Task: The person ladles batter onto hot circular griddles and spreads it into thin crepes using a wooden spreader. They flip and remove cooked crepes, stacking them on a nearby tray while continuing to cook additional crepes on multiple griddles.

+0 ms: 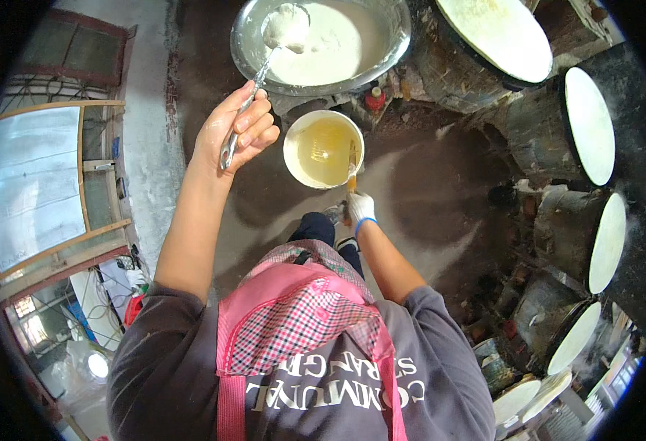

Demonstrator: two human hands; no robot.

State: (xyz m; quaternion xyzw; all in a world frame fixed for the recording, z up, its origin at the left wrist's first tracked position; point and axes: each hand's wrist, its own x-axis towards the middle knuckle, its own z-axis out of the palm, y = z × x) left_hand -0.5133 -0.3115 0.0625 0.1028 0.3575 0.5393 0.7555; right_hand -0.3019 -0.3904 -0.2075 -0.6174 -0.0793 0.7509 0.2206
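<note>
My bare left hand (pixel 244 122) grips the handle of a metal ladle (pixel 262 69). The ladle's bowl, coated in whitish batter, is over a steel basin (pixel 401 41) that holds pale batter (pixel 323 60). In a white work glove, my right hand (pixel 361 208) is closed around a wooden-handled tool (pixel 351 171), perhaps a brush. Its far end reaches into a white bucket (pixel 289 160) of yellow liquid (pixel 320 150), which looks like oil; whether the tip is submerged I cannot tell.
On my right, several drum-like stoves (pixel 543 127) carry round griddles with pale, flat tops (pixel 590 127). A bottle with a red cap (pixel 375 99) stands between basin and bucket. To the left is a wall (pixel 146 132) with a wood-framed white panel (pixel 36 182).
</note>
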